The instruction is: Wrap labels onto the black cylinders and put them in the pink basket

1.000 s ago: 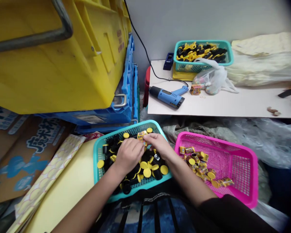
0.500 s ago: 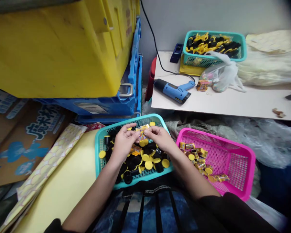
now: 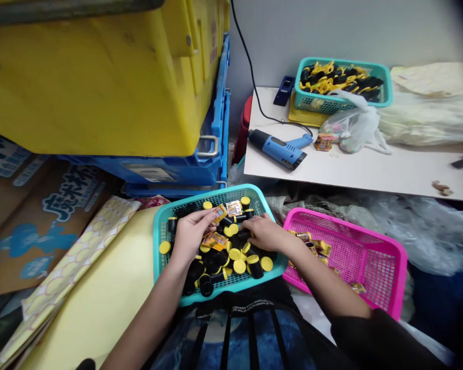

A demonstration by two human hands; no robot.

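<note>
A teal basket [image 3: 160, 218] in front of me holds many small black canisters with yellow lids [image 3: 239, 266]. Over its left half, my left hand [image 3: 191, 231] pinches a small orange-yellow printed label sleeve [image 3: 219, 213] between thumb and fingers. More printed sleeves [image 3: 216, 241] lie on the canisters just below that hand. A lighter printed piece [image 3: 234, 208] rests near the basket's far side. My right hand [image 3: 268, 234] reaches into the right part of the pile, its fingers bent around a black canister [image 3: 244, 235]; the fingertips are partly hidden.
To the right, a pink basket [image 3: 384, 267] contains several sleeved canisters [image 3: 320, 249], partly behind my right forearm. A white table [image 3: 270, 164] bears a blue heat gun [image 3: 280, 149], a plastic bag [image 3: 357, 126] and another teal basket [image 3: 343, 103]. Yellow [image 3: 100, 92] and blue crates [image 3: 170, 169] stand at left.
My right hand has let go of the printed sleeve and moved down and right into the canisters. My left hand keeps the sleeve, now lower. The view has tilted slightly.
</note>
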